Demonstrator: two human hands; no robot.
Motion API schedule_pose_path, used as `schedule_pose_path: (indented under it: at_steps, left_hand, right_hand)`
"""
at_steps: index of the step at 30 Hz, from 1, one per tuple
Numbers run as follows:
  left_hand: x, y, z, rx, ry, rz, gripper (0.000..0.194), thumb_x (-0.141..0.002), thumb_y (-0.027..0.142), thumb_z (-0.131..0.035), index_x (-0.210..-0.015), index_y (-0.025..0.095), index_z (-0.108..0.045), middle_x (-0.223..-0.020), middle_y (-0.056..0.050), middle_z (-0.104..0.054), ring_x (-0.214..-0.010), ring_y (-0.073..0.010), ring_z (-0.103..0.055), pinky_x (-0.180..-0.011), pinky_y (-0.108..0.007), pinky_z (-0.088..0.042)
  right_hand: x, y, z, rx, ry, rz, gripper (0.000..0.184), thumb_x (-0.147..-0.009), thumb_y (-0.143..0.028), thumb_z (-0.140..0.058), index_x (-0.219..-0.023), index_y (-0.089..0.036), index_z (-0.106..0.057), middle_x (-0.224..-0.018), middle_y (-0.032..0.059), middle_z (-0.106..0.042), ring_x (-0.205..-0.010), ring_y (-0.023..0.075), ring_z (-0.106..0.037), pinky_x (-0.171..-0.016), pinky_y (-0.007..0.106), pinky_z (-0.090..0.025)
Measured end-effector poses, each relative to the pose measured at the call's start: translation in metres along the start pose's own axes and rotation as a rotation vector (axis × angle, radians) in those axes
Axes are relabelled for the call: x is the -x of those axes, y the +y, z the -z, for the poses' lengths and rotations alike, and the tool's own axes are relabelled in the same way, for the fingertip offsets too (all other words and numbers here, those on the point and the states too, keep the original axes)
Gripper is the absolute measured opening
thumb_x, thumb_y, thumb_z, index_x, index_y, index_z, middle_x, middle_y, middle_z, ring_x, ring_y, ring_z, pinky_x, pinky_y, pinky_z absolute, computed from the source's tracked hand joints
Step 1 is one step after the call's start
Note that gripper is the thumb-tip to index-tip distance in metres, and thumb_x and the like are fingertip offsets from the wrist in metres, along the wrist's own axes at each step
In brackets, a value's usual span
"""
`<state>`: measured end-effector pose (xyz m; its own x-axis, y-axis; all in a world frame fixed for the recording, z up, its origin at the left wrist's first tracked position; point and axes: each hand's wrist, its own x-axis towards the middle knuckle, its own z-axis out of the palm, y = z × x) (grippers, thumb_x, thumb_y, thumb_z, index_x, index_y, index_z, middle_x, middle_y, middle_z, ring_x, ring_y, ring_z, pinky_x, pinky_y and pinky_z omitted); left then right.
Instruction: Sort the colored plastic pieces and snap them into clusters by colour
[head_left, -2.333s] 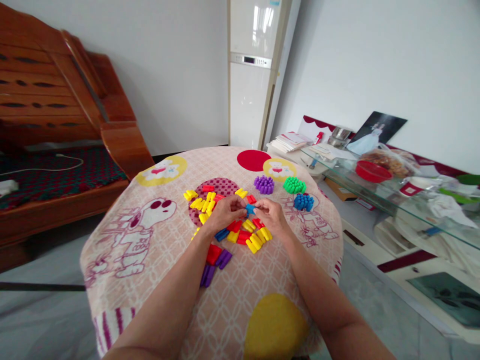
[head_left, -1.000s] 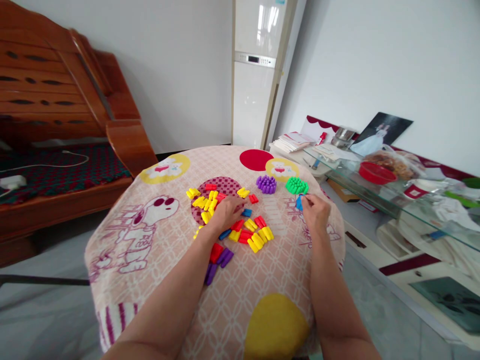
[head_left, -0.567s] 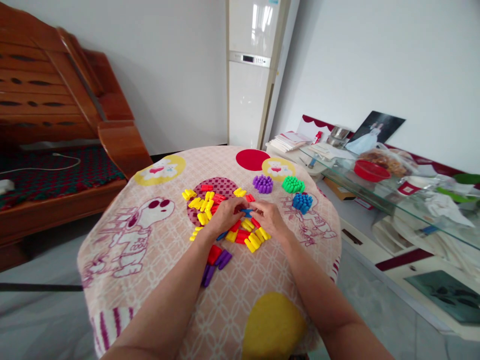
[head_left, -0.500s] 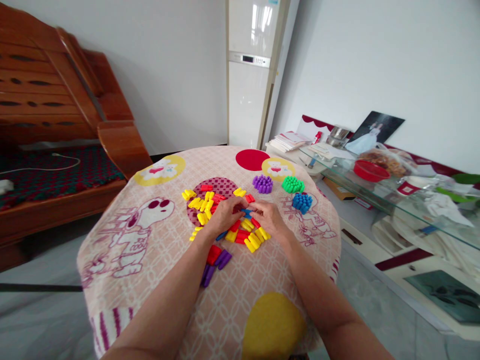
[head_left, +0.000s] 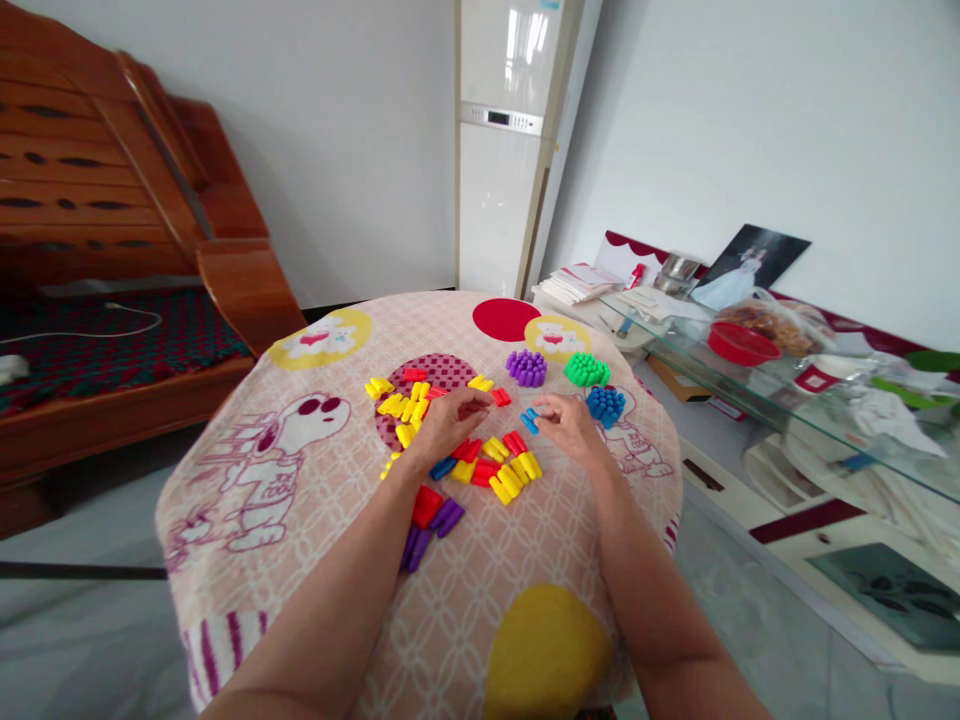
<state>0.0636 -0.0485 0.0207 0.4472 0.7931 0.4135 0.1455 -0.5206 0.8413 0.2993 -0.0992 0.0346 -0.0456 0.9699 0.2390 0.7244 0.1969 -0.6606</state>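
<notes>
Blue piece (head_left: pixel 529 422), pinched in right hand's (head_left: pixel 571 430) fingers, slanting toward desk's (head_left: pixel 465 640) near-right edge; left hand (head_left: pixel 450 420) curled, contents unclear.

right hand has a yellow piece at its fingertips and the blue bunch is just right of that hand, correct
Not quite: the head view shows the right hand with a blue piece, not yellow, at its fingertips. The blue bunch is indeed just right of that hand.

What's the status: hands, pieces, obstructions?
Right hand holding blue piece. Left hand above scattered pieces, grip unclear. Blue cluster close beside right hand, nothing visible between.
</notes>
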Motion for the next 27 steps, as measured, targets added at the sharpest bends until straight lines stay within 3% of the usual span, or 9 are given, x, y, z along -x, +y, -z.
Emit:
schedule_pose_path:
  at_steps: [3, 7, 10, 14, 18, 22, 27]
  left_hand:
    - [0.000, 0.001, 0.003, -0.056, 0.015, 0.030, 0.023, -0.083, 0.030, -0.061, -0.099, 0.016, -0.069, -0.090, -0.007, -0.073, -0.086, -0.0201, -0.069, -0.079, -0.033, -0.057]
    - [0.001, 0.001, 0.003, -0.086, 0.011, 0.028, 0.025, -0.083, 0.031, -0.059, -0.100, 0.016, -0.070, -0.089, -0.006, -0.073, -0.082, -0.0188, -0.069, -0.078, -0.032, -0.057]
    - [0.001, 0.000, 0.003, -0.101, 0.011, 0.029, 0.025, -0.083, 0.031, -0.058, -0.099, 0.015, -0.070, -0.092, -0.007, -0.073, -0.080, -0.0180, -0.069, -0.075, -0.031, -0.057]
    - [0.001, 0.000, 0.004, -0.132, 0.039, 0.038, 0.024, -0.082, 0.030, -0.059, -0.097, 0.016, -0.071, -0.093, -0.007, -0.074, -0.078, -0.0174, -0.069, -0.071, -0.028, -0.056]
    - [0.001, 0.002, 0.007, -0.184, 0.072, 0.059, 0.024, -0.082, 0.030, -0.058, -0.096, 0.016, -0.072, -0.091, -0.006, -0.075, -0.077, -0.0178, -0.069, -0.070, -0.028, -0.056]
    - [0.001, 0.003, 0.012, -0.202, 0.116, 0.046, 0.024, -0.082, 0.029, -0.057, -0.096, 0.016, -0.073, -0.095, -0.006, -0.076, -0.084, -0.0197, -0.070, -0.078, -0.031, -0.056]
    - [0.001, 0.002, 0.014, -0.191, 0.152, 0.050, 0.024, -0.083, 0.029, -0.057, -0.097, 0.016, -0.072, -0.095, -0.007, -0.076, -0.084, -0.0202, -0.070, -0.079, -0.032, -0.056]
  right_hand:
    - [0.002, 0.011, 0.015, 0.307, -0.016, -0.040, 0.039, -0.080, -0.016, -0.060, -0.118, -0.017, -0.071, -0.085, 0.0056, -0.076, -0.078, 0.0180, -0.068, -0.076, 0.026, -0.049]
    - [0.004, 0.019, 0.016, 0.523, -0.105, -0.034, 0.023, -0.079, -0.017, -0.060, -0.094, -0.019, -0.077, -0.088, 0.0092, -0.077, -0.086, 0.0209, -0.070, -0.075, 0.026, -0.049]
    - [0.003, 0.024, 0.013, 0.449, -0.037, -0.024, 0.022, -0.074, -0.014, -0.062, -0.090, -0.018, -0.076, -0.083, 0.0085, -0.077, -0.079, 0.0207, -0.070, -0.070, 0.026, -0.049]
    - [0.003, 0.032, 0.018, 0.171, 0.021, -0.078, 0.020, -0.067, -0.013, -0.062, -0.083, -0.018, -0.073, -0.070, 0.0037, -0.074, -0.065, 0.0181, -0.068, -0.061, 0.025, -0.049]
    - [0.005, 0.042, 0.032, -0.004, 0.259, -0.108, 0.014, -0.067, -0.018, -0.059, -0.074, -0.018, -0.071, -0.070, 0.0039, -0.073, -0.063, 0.0177, -0.067, -0.062, 0.027, -0.051]
    - [0.011, 0.056, 0.050, 0.078, 0.475, -0.116, 0.012, -0.068, -0.026, -0.060, -0.071, -0.019, -0.070, -0.071, 0.0059, -0.073, -0.065, 0.0200, -0.067, -0.069, 0.032, -0.053]
    - [0.016, 0.071, 0.064, 0.307, 0.523, -0.085, 0.012, -0.070, -0.025, -0.058, -0.068, -0.019, -0.068, -0.075, 0.0082, -0.073, -0.071, 0.0216, -0.066, -0.075, 0.034, -0.050]
